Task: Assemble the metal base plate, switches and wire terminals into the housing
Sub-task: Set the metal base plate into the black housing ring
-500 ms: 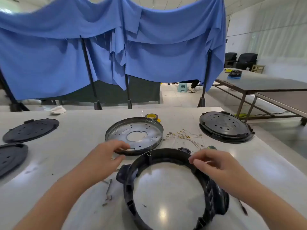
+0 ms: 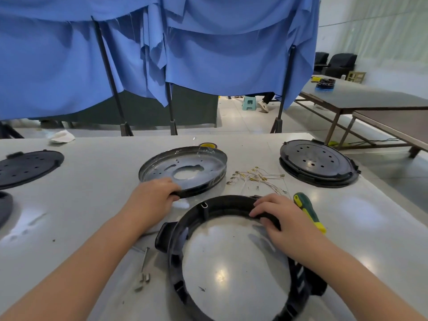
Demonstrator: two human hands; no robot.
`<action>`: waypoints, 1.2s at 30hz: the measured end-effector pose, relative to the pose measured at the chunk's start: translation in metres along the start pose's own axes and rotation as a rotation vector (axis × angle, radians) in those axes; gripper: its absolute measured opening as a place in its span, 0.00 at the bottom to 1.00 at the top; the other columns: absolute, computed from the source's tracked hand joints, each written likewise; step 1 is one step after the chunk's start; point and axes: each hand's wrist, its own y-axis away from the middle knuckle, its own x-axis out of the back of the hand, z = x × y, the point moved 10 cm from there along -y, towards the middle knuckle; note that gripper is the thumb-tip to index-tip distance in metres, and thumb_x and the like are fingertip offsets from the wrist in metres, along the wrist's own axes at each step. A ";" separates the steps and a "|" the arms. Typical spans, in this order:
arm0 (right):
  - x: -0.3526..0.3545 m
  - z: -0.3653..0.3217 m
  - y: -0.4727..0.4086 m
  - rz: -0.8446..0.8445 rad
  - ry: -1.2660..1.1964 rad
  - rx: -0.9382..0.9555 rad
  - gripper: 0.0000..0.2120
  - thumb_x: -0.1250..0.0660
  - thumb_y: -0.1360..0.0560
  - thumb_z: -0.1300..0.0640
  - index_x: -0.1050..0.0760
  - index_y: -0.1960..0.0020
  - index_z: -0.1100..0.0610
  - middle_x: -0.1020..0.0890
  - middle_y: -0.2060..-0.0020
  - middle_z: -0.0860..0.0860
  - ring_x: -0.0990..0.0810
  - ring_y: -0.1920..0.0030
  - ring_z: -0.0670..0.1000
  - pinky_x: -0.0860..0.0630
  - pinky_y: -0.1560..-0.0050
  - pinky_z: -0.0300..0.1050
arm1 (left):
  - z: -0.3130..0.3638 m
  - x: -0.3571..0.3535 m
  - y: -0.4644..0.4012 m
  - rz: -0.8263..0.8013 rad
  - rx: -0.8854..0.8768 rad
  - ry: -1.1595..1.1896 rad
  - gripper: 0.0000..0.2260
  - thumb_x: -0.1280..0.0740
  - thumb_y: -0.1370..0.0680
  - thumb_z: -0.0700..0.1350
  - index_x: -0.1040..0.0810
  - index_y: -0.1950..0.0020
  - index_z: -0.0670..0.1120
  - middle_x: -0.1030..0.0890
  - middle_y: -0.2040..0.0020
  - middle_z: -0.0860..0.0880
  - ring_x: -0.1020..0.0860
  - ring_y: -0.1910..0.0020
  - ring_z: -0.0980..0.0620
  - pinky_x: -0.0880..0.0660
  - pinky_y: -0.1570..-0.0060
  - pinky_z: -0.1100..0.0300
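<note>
Left hand (image 2: pixel 151 200) curled over the near rim of the metal base plate (image 2: pixel 183 170), grip clamped on that edge, near edge raised a little off the desk (image 2: pixel 92 205). Right hand (image 2: pixel 275 218) curled round the far arc of the black ring housing (image 2: pixel 176 256), grip clamped on its rim. Base plate: round, shiny, shallow-walled, large central cutout (small holes around it). Housing just nearer than the plate, flat on the desk. Wire terminals (image 2: pixel 254 177) loose beside the plate, green-yellow screwdriver (image 2: pixel 309 212) just right of the right hand

blue drapes (image 2: pixel 208 54) | tiled floor (image 2: pixel 243 119) | side tables (image 2: pixel 370 98) | black armchairs (image 2: pixel 340 63)
</note>
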 end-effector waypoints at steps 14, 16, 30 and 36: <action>0.083 -0.044 0.045 0.544 -0.106 0.127 0.23 0.25 0.33 0.64 0.30 0.41 0.55 0.27 0.47 0.47 0.27 0.46 0.44 0.29 0.44 0.34 | 0.117 0.083 0.095 0.407 -0.486 -0.143 0.09 0.33 0.33 0.29 0.19 0.60 0.42 0.24 0.65 0.46 0.27 0.68 0.44 0.29 0.67 0.53; 0.088 -0.057 0.056 0.575 0.014 0.188 0.24 0.24 0.34 0.65 0.27 0.41 0.59 0.28 0.45 0.51 0.28 0.43 0.48 0.30 0.41 0.37 | 0.130 0.086 0.106 0.395 -0.522 -0.153 0.10 0.34 0.34 0.28 0.20 0.60 0.41 0.24 0.65 0.46 0.27 0.68 0.44 0.28 0.68 0.51; 0.093 -0.061 0.102 0.419 0.365 0.350 0.09 0.25 0.33 0.57 0.18 0.54 0.57 0.18 0.51 0.50 0.24 0.43 0.55 0.28 0.40 0.49 | 0.134 0.085 0.152 0.380 -0.551 -0.107 0.11 0.34 0.32 0.28 0.17 0.57 0.40 0.20 0.60 0.46 0.21 0.61 0.45 0.23 0.44 0.47; 0.072 -0.060 0.116 0.263 0.316 0.368 0.04 0.28 0.30 0.55 0.21 0.58 0.54 0.19 0.60 0.46 0.21 0.51 0.51 0.27 0.46 0.46 | 0.122 0.074 0.160 0.332 -0.565 -0.100 0.08 0.32 0.30 0.31 0.17 0.56 0.41 0.18 0.56 0.46 0.18 0.53 0.48 0.29 0.36 0.51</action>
